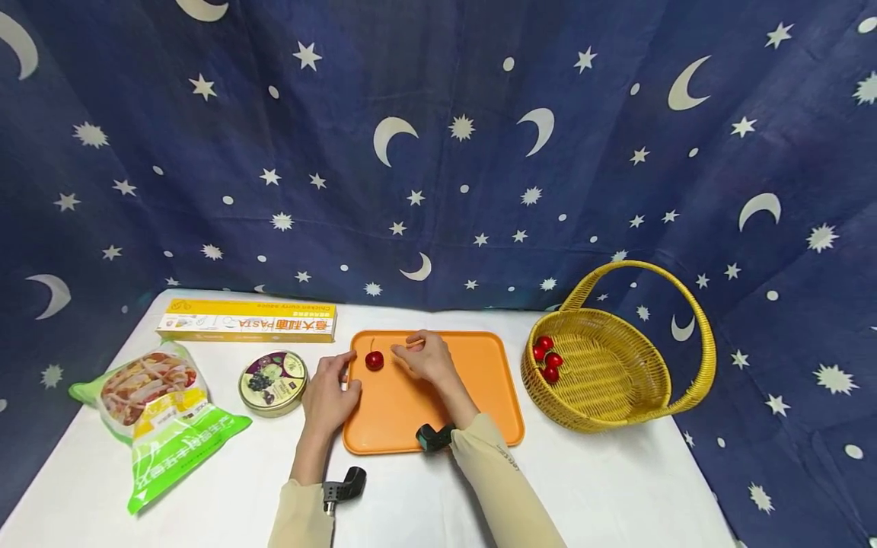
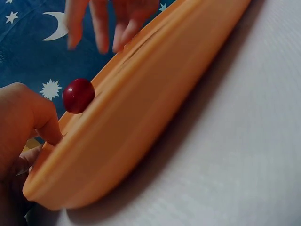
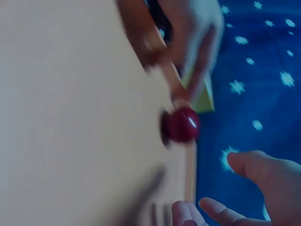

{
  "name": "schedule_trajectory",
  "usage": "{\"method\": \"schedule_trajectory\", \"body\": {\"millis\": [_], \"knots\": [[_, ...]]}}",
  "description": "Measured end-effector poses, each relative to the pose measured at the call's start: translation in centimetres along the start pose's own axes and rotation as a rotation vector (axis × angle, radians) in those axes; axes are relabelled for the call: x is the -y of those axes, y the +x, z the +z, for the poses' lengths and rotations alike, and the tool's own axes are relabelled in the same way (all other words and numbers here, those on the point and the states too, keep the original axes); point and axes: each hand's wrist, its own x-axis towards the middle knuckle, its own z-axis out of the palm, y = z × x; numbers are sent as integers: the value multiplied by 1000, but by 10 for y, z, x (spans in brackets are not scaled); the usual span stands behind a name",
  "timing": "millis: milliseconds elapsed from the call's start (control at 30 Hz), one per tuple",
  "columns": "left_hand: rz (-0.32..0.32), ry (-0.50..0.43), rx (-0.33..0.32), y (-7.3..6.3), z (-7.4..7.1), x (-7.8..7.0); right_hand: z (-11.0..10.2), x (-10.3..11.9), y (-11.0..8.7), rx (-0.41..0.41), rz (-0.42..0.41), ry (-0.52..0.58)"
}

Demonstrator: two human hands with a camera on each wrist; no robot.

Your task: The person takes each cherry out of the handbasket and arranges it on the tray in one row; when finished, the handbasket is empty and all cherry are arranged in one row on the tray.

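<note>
On the orange tray lies a single red cherry with a thin stem, near the far left corner. My left hand holds the tray's left rim; in the left wrist view, fingers bend over that rim beside the cherry. Just right of the cherry, my right hand hovers over the tray. Its thumb and fingers are spread apart in the right wrist view, with nothing between them and the cherry a short way off.
Right of the tray stands a yellow wicker basket with a tall handle and several cherries inside. To the left are a round tin, a green food bag and a pasta box. A starry blue cloth hangs behind.
</note>
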Motion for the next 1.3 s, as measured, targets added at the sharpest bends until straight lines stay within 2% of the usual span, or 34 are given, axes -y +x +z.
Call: {"method": "schedule_trajectory", "body": {"millis": [133,267,400,500,600,733,900,1067,1167,1300], "knots": [[-6,-4,14,1,1,0,-43,-8,-1,-52,-25,14],[-16,2,18,2,1,-1,-101,-12,-3,-118,-60,12],[-33,8,19,3,-2,0,-158,-20,-3,-144,-61,54],[-37,6,28,4,-3,1,-193,-35,0,-136,2,46],[-37,2,32,3,-2,0,-218,-54,5,-65,97,-1],[-33,-2,25,3,0,0,-234,-78,14,52,192,-56],[-31,-1,38,1,3,-1,-241,-96,20,94,253,-66],[-29,-3,45,0,5,-1,-250,-107,26,132,284,-17],[-28,4,22,0,4,-1,-248,-111,34,157,293,37],[-29,12,20,2,2,-2,-244,-117,40,162,352,127]]}}
